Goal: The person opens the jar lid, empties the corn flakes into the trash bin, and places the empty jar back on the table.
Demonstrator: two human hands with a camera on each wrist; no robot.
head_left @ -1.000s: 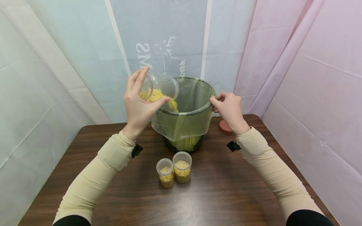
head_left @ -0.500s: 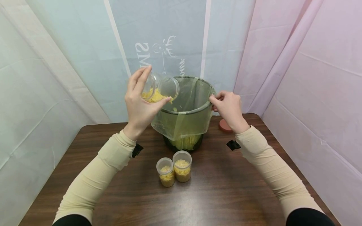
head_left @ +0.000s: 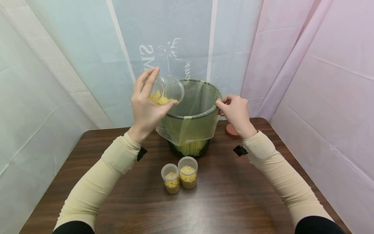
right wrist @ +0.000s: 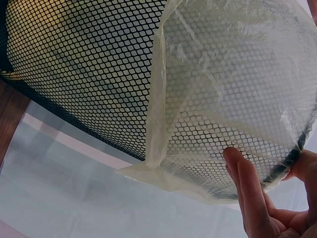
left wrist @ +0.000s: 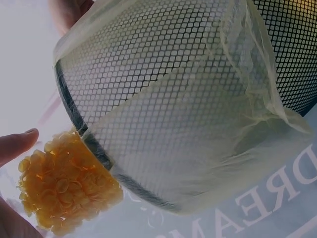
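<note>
Yellow pieces (head_left: 159, 98) in a clear jar (head_left: 175, 88), tipped sideways, upper centre of head view. Its mouth seems to overhang the left side of the mesh bin (head_left: 193, 148), though the transparent edge reads poorly. Left hand (head_left: 147, 109): thumb and fingers clamped round the jar. Right hand (head_left: 236, 109), right of centre: thumb and fingers pinching the pale liner (head_left: 191, 128) at the bin's rim. Lower centre: small jar (head_left: 172, 185), second jar (head_left: 188, 180), both part-filled yellow.
</note>
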